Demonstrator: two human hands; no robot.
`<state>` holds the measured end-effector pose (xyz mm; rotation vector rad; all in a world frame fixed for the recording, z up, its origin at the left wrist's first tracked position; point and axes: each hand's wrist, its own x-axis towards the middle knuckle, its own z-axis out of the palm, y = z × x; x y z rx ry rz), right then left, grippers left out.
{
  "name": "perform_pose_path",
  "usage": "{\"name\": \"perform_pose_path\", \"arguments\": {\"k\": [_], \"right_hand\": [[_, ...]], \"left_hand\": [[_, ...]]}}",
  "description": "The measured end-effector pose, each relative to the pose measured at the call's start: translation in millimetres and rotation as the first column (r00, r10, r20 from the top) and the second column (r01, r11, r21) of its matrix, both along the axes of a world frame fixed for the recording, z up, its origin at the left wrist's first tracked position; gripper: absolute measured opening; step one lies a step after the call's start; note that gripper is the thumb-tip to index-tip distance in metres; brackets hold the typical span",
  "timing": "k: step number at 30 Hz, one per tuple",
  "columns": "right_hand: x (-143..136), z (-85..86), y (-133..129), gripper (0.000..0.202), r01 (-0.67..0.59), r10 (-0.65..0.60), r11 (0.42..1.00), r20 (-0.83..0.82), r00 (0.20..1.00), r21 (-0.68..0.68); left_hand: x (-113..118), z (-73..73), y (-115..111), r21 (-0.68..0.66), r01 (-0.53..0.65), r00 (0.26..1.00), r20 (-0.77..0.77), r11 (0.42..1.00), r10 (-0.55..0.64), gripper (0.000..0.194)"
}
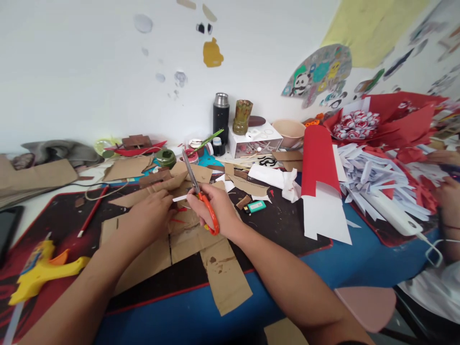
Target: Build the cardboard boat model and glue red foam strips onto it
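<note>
My right hand [212, 206] is closed around orange-handled scissors [213, 221], whose blades point up and away to the left. A narrow white strip [179, 198] spans the small gap between my hands. My left hand [153, 211] has its fingers curled inward at a folded cardboard piece [143, 192]; its fingertips are partly hidden, so what they grip is unclear. Beneath both hands lies a larger flat cardboard sheet [143, 256] with a dark slit. A stained cardboard flap [226, 275] hangs toward the table's front edge.
A yellow glue gun [46, 273] and red pencil [93, 211] lie at left. A teal lighter [256, 206] sits right of my hands. Behind stand a black thermos [220, 117] and open paint jar [166, 157]. Red paper [318, 160], paper strips [377, 172] and another person's arm are at right.
</note>
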<state>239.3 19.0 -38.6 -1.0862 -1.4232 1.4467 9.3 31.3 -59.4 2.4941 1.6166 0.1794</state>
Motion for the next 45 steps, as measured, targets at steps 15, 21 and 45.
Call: {"name": "perform_pose_path", "arguments": {"k": [15,21,45], "right_hand": [[0.4,-2.1,0.0,0.032,-0.010,0.010,1.000,-0.002,1.000,0.000],[-1.3,-2.4,0.6,0.032,0.008,-0.007,1.000,0.017,1.000,-0.012],[-1.6,-12.6,2.2,0.026,0.013,-0.019,0.998,0.107,0.994,0.058]], "left_hand": [[14.1,6.4,-15.1,0.041,-0.111,0.982,-0.148,0.993,0.116,0.028],[11.5,9.9,-14.4,0.034,-0.097,0.984,-0.150,0.995,0.101,0.024],[6.4,6.1,-20.1,0.021,-0.114,0.989,-0.096,0.993,0.115,0.025]]}}
